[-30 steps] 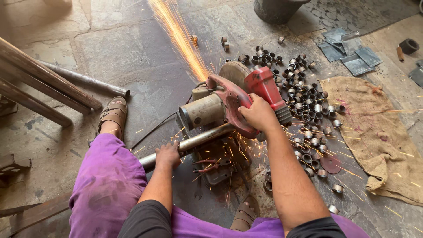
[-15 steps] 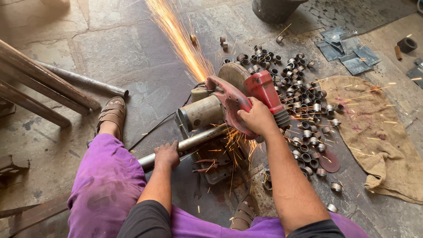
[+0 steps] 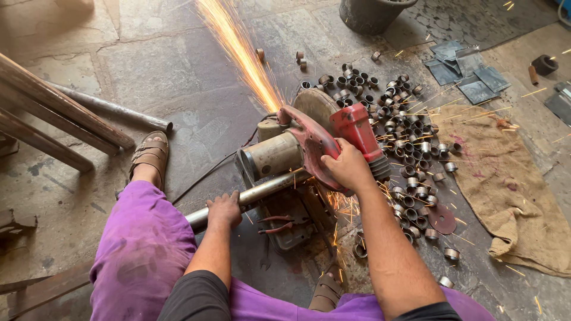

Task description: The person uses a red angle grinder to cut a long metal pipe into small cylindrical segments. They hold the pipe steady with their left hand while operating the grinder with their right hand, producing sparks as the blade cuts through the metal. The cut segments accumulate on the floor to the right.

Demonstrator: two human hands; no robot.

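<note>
The right hand (image 3: 348, 168) is closed around the red handle (image 3: 357, 134) of a chop saw (image 3: 297, 151) that stands on the stone floor (image 3: 178, 77), pressing it down. The left hand (image 3: 224, 209) is wrapped around a steel pipe (image 3: 262, 191) that runs under the saw's disc; the pipe reaches from beside the purple-clad left knee (image 3: 143, 249) to the saw's base. A stream of orange sparks (image 3: 238, 47) shoots away from the saw toward the far edge of the floor, and smaller sparks scatter at the near side of the saw below the right hand.

Beyond and to the right of the saw lies a heap of short cut pipe rings (image 3: 404, 137), spreading down past the right forearm. Just right of the rings a brown sackcloth (image 3: 499, 184) lies flat, and a round rust-coloured disc (image 3: 442, 219) lies at its near corner. Farther off beyond the saw stand a dark bucket (image 3: 372, 13) and some flat grey metal plates (image 3: 464, 74). Left of the saw long steel bars (image 3: 53, 113) lie on the floor, near a sandalled foot (image 3: 148, 156). Pliers with red grips (image 3: 276, 224) rest on the saw's base just by the left hand
</note>
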